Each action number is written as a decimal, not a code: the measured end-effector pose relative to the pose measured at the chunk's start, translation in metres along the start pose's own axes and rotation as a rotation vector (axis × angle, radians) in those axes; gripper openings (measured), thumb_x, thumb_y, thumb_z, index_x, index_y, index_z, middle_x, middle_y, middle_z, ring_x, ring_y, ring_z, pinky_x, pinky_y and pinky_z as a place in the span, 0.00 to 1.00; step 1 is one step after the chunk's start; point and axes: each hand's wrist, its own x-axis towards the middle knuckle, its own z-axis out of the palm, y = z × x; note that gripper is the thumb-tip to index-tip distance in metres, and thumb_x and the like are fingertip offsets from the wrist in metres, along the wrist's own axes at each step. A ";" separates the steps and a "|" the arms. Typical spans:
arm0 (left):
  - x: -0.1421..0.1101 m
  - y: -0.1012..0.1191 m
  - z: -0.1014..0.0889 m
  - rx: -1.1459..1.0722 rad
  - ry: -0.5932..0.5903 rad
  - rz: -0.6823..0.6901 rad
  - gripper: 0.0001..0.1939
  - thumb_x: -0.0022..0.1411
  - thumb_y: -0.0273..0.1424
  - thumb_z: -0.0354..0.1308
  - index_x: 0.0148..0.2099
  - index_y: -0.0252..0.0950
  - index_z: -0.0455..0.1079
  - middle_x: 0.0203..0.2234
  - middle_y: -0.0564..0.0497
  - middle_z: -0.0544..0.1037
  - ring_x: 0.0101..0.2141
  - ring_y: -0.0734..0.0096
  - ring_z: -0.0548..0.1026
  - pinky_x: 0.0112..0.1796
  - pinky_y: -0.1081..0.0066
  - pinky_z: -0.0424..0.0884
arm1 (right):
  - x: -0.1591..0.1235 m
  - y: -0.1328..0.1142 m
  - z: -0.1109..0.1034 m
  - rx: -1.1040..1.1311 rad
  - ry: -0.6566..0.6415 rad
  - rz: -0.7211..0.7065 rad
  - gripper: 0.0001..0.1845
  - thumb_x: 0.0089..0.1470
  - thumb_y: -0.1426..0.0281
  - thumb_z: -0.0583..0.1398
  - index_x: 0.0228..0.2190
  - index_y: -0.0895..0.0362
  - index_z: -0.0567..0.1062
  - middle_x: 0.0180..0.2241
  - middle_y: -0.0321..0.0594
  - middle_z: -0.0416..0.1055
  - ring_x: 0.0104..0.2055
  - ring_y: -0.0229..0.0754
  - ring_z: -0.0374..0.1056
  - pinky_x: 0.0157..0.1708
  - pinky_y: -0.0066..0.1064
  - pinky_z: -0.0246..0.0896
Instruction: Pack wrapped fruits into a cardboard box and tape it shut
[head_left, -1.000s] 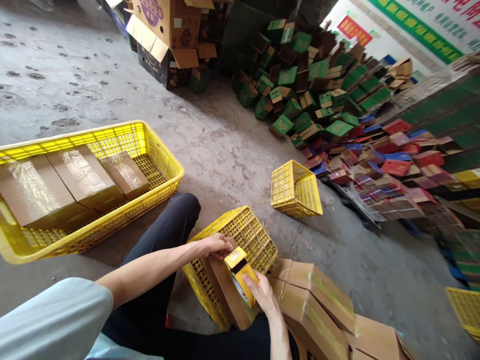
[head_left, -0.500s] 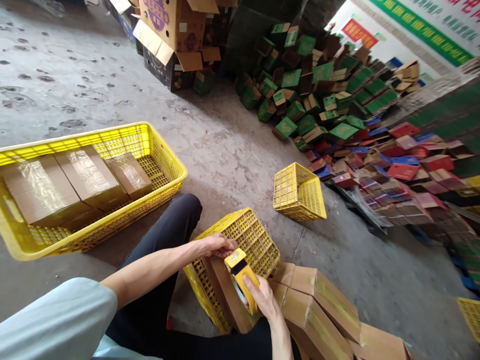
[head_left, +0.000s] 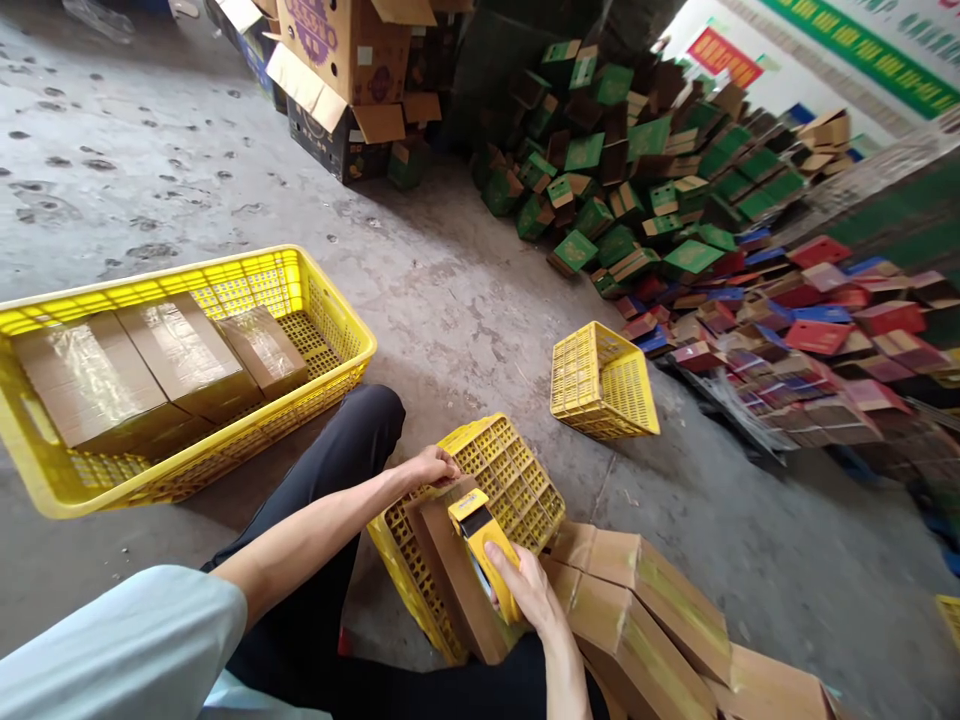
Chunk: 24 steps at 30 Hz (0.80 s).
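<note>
My right hand [head_left: 525, 588] is wrapped round a yellow tape dispenser [head_left: 495, 570], thumb on its side. The dispenser lies against the upper face of a narrow brown cardboard box [head_left: 450, 565]. That box leans on an upturned yellow crate [head_left: 517, 480] between my legs. At the far end of the box is my left hand [head_left: 431, 467], its fingers bent and pressed together by the edge; what they pinch is hidden. Several taped cardboard boxes [head_left: 637, 620] stand to the right of my right hand.
A large yellow crate [head_left: 341, 362] on the left holds three taped boxes [head_left: 184, 345]. Ahead on the concrete floor sits a small yellow basket [head_left: 600, 385]. Piles of green boxes [head_left: 592, 215] and red and blue boxes [head_left: 817, 335] lie beyond; large cartons [head_left: 360, 60] are stacked at the back.
My left hand has drawn slightly away from the tape dispenser, toward the far edge of the box. My right hand and the dispenser have shifted only slightly.
</note>
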 end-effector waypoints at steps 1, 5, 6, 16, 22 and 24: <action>0.001 -0.001 -0.001 0.014 0.017 -0.003 0.12 0.54 0.26 0.68 0.24 0.34 0.69 0.15 0.57 0.68 0.18 0.79 0.64 0.23 0.77 0.60 | 0.002 -0.002 0.001 -0.001 0.001 0.008 0.25 0.54 0.46 0.65 0.36 0.55 0.76 0.18 0.35 0.75 0.20 0.45 0.74 0.20 0.32 0.69; 0.007 -0.007 -0.004 0.070 0.076 -0.017 0.10 0.54 0.24 0.66 0.24 0.34 0.69 0.15 0.57 0.68 0.19 0.79 0.63 0.23 0.77 0.58 | 0.010 -0.009 0.003 -0.050 -0.001 0.028 0.24 0.52 0.46 0.66 0.34 0.54 0.75 0.17 0.34 0.75 0.21 0.47 0.76 0.21 0.32 0.70; 0.008 -0.009 -0.004 0.082 0.088 -0.020 0.10 0.54 0.25 0.66 0.24 0.34 0.69 0.15 0.57 0.68 0.19 0.78 0.63 0.23 0.77 0.57 | 0.011 -0.010 0.003 -0.066 -0.003 0.030 0.23 0.52 0.47 0.66 0.33 0.54 0.75 0.17 0.34 0.75 0.21 0.47 0.76 0.21 0.32 0.70; 0.012 -0.024 -0.004 0.185 0.128 -0.042 0.13 0.53 0.27 0.68 0.23 0.35 0.66 0.14 0.58 0.65 0.19 0.75 0.64 0.25 0.74 0.59 | 0.020 -0.015 0.002 -0.090 -0.016 0.028 0.19 0.53 0.50 0.65 0.28 0.52 0.73 0.15 0.34 0.73 0.17 0.44 0.73 0.18 0.31 0.69; 0.016 -0.041 0.002 0.262 0.142 -0.006 0.11 0.56 0.29 0.67 0.25 0.35 0.68 0.16 0.58 0.67 0.22 0.72 0.68 0.27 0.74 0.64 | 0.020 -0.016 0.005 -0.113 0.018 0.037 0.21 0.55 0.47 0.63 0.27 0.52 0.73 0.16 0.34 0.73 0.17 0.44 0.73 0.17 0.32 0.69; 0.015 -0.046 0.004 0.295 0.164 0.029 0.09 0.58 0.30 0.65 0.28 0.35 0.70 0.19 0.57 0.70 0.26 0.68 0.72 0.31 0.72 0.66 | 0.020 -0.016 0.005 -0.112 0.023 0.034 0.22 0.56 0.46 0.62 0.28 0.52 0.73 0.16 0.34 0.73 0.17 0.44 0.73 0.17 0.32 0.68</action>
